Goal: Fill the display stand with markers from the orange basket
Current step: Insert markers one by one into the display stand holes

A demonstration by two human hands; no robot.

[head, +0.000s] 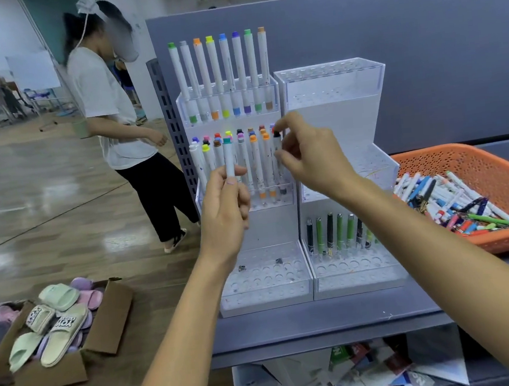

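Two bare forearms reach up from the bottom of the frame over the grey tabletop (321, 323). On the floor at lower left lies a cardboard box of slippers (54, 321).

The display stand (266, 300) sits at the centre of the frame as two white stepped units side by side. Its nearest, lowest tiers are the least filled. The left unit's front tray shows rows of open holes, with only a couple of small dark bits in them. The right unit's holds one back row of green and black pens (334, 231).

Just above, the left hand (223, 208) is curled round the lower barrel of a teal-capped marker (228, 158) and holds it upright before the middle tier. The right hand (308, 153) pinches a black-capped marker (279, 159) at the right end of that tier, fingertips at its cap and barrel. The marker looks seated or nearly so.

The left unit's middle tier is crowded with caps of many colours and seems close to full. Its top tier carries a single row of eight tall markers.

At the right edge of the frame, the orange basket (492, 157) holds a deep heap of markers (453, 201).

By my reading the job is under halfway. The right unit's upper two tiers look empty, and so do most of the front holes.

Behind stands a grey partition (420, 52). A person (108, 113) stands at upper left.
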